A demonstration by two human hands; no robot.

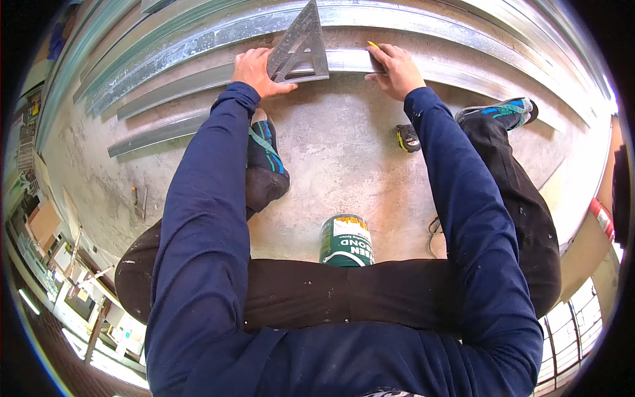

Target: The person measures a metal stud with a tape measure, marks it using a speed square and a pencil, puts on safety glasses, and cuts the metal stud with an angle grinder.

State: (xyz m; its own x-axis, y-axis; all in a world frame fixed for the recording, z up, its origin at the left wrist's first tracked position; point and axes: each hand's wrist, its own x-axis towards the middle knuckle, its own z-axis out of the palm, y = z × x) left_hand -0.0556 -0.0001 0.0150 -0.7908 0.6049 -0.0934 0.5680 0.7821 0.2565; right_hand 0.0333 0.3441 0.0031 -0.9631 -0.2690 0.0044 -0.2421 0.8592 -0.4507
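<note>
A grey triangular speed square (313, 53) lies across a long shiny metal channel (348, 61) on the floor. My left hand (256, 73) is closed on the square's left corner, with the thumb along its near edge and the fingers reaching over the channel. Farther right, my right hand (398, 71) is closed round a thin yellow pencil (373, 44), whose end sticks up past the fingers. Those fingers rest at the channel's near side. Most of the pencil is hidden in the hand.
Several more metal channels (218, 36) run across the floor beyond my hands. A black and yellow tape measure (408, 138) lies by my right forearm. Between my knees stands a green paint-type can (346, 239). A screwdriver-like tool (134, 196) lies at the left.
</note>
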